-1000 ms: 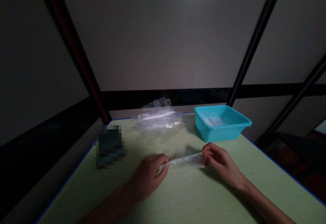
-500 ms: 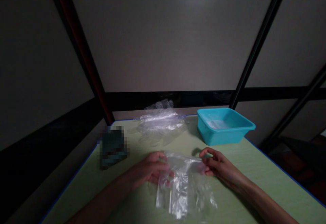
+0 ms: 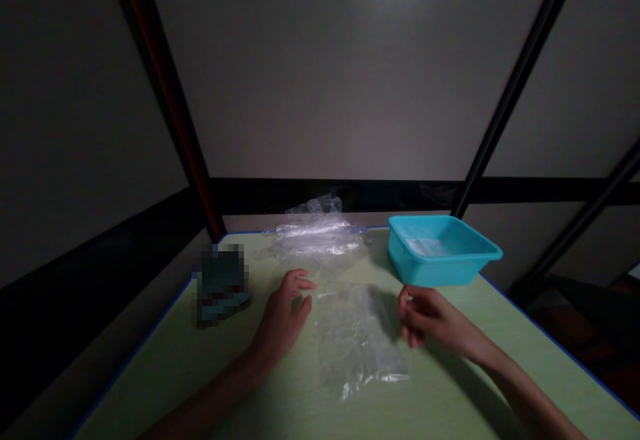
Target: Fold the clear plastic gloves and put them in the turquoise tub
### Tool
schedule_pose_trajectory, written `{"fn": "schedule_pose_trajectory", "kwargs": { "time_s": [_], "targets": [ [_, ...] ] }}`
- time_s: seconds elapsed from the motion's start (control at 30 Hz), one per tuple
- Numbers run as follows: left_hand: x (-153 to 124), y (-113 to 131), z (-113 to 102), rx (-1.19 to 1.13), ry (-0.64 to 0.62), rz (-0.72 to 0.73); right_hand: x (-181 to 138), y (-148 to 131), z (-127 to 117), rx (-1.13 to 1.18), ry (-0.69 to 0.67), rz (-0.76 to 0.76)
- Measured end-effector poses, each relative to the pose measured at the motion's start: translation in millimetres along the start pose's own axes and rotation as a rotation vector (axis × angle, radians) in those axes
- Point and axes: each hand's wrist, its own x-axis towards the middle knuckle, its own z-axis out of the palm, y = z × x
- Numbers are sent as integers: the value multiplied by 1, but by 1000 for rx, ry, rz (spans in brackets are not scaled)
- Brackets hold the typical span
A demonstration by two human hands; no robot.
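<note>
A thin rectangular piece of clear plastic [image 3: 363, 340] lies flat and creased on the pale green table [image 3: 280, 403]; I cannot tell if it is a bag. Just left of it hovers my left hand [image 3: 287, 317], open, thumb and fingers apart with nothing between them. My right hand [image 3: 433, 317], slightly blurred, is by the plastic's right edge with its fingers curled in. No plastic is seen in that hand. Behind lies a pile of clear thin plastic [image 3: 317, 237], with finger-like shapes as on disposable gloves.
A turquoise basin [image 3: 445, 270] stands at the back right, with some clear or whitish plastic [image 3: 425, 245] inside. To the left is a dark pixelated object [image 3: 223, 287]. Grey panels [image 3: 335, 93] with dark strips rise behind the table.
Both hands have let go of the clear plastic, which now lies flatter on the table. My left hand has drawn back to the left; my right fingers have curled in.
</note>
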Motion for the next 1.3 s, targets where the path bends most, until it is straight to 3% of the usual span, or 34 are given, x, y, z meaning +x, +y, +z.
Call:
{"fn": "schedule_pose_trajectory", "kwargs": {
  "time_s": [0.03, 0.1, 0.2, 0.3, 0.83, 0.9, 1.0, 1.1, 1.3],
  "targets": [
    [-4, 0, 0, 96, -50, 79, 6, -2, 4, -133, 149, -88],
    [-12, -1, 1, 268, -126, 220, 18, -3, 15, -430, 260, -207],
    [-19, -1, 2, 448, -172, 352, 26, 5, 30, -779, 152, -274],
    [-20, 0, 3, 536, -183, 384, 24, 16, 35, -928, 54, -280],
    [-17, 5, 3, 565, -184, 308, 18, 18, 14, -943, -49, -337],
    [-18, 14, 6, 556, -240, 331, 18, 16, 14, -935, -49, -346],
    [-20, 25, 13, 585, -420, 408, 18, 15, 17, -921, -64, -375],
    [-21, 24, 18, 687, -574, 419, 19, 18, 21, -923, -95, -383],
    [-20, 11, 18, 808, -652, 409, 18, 20, 17, -940, -126, -343]
  ]
}}
